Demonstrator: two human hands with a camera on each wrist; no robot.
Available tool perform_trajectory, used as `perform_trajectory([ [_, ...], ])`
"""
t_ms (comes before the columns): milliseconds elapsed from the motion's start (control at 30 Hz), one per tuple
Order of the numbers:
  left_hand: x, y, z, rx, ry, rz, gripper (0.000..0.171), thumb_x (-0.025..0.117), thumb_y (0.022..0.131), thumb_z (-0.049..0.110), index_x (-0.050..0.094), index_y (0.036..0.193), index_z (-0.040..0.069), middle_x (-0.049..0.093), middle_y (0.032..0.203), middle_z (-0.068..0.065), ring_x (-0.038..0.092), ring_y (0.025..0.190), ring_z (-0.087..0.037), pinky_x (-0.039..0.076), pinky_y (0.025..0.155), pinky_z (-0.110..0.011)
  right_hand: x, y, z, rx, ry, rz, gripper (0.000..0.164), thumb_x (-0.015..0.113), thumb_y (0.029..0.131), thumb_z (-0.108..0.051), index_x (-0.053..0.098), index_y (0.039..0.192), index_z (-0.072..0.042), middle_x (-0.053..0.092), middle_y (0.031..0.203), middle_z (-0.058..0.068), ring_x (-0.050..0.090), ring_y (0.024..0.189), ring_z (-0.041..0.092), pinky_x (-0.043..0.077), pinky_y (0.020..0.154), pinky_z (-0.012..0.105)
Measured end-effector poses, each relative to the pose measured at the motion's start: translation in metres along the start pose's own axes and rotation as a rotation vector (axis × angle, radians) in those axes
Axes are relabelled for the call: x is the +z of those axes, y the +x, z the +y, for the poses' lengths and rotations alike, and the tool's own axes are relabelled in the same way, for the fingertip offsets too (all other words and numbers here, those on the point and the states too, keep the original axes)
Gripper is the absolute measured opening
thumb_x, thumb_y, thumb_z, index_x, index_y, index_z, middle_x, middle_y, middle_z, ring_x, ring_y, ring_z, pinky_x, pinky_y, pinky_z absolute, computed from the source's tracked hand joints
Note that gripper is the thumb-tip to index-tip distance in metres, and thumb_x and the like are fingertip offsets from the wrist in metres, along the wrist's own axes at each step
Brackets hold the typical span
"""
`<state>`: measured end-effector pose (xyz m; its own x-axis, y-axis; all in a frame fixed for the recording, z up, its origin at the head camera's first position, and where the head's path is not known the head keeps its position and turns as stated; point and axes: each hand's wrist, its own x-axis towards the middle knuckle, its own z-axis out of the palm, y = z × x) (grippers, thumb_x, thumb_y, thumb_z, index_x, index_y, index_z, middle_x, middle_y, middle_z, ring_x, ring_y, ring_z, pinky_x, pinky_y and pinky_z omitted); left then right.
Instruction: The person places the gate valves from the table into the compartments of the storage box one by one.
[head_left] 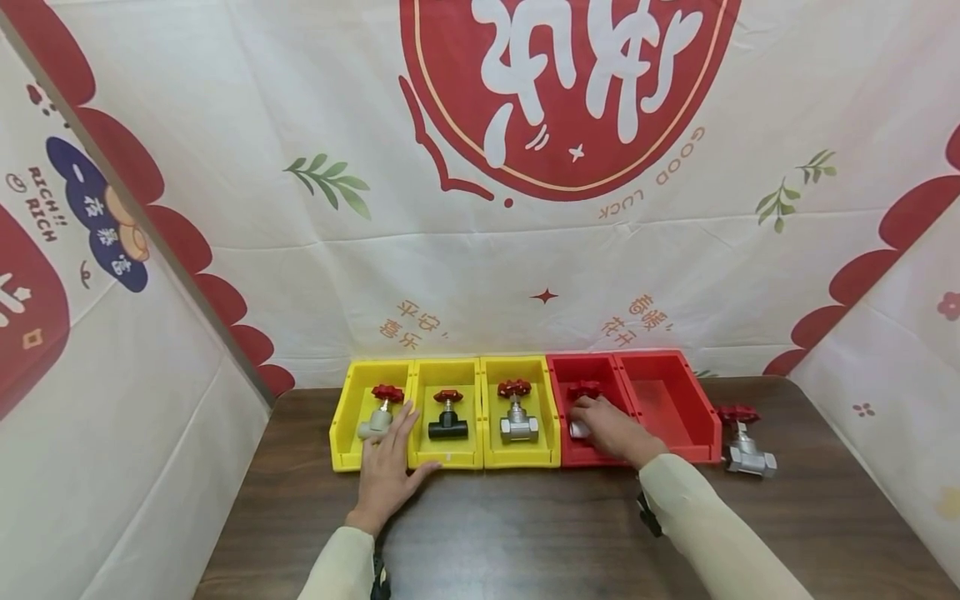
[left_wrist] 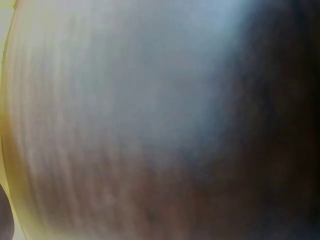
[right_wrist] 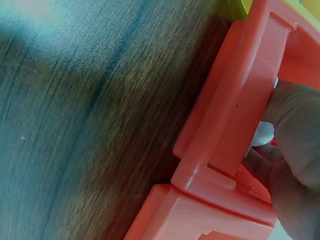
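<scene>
My right hand (head_left: 609, 427) reaches into the left red bin (head_left: 597, 457) and grips a white valve (head_left: 579, 429) with a red handwheel. In the right wrist view, thumb and fingers close round its white body (right_wrist: 263, 134), mostly hidden by the hand. My left hand (head_left: 390, 475) lies with extended fingers over the front of the leftmost yellow bin (head_left: 345, 461), beside a light grey valve (head_left: 377, 423); whether it touches the valve I cannot tell. A black valve (head_left: 447, 427) sits in the middle yellow bin, and a silver metal valve (head_left: 519, 427) in the right yellow one.
The right red bin (head_left: 667, 408) adjoins the one my right hand is in. Another silver valve (head_left: 750, 457) lies on the brown wooden table (head_left: 525, 533), right of the bins. A printed cloth (head_left: 487, 275) hangs behind. The left wrist view is mostly blurred table.
</scene>
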<state>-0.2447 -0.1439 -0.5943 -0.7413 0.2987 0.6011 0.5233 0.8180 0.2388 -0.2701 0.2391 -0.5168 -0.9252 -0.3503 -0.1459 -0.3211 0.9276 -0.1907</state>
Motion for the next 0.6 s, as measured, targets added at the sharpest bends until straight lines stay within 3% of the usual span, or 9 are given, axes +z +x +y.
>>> perform_trajectory([
  [600,0.0016,-0.0003,-0.0008,0.007,0.009,0.016,0.094,0.064,0.066,0.061,0.028,0.141,0.016,0.023,0.145,-0.001,0.048,0.111,-0.021,0.028,0.079,-0.041,-0.0001,-0.0022,-0.0016,0.01,-0.023,-0.021,0.063,0.079,0.063,-0.025,0.056,0.121,-0.025,0.047,0.125,0.002,0.04,0.114,0.028,0.043,0.08,0.049],
])
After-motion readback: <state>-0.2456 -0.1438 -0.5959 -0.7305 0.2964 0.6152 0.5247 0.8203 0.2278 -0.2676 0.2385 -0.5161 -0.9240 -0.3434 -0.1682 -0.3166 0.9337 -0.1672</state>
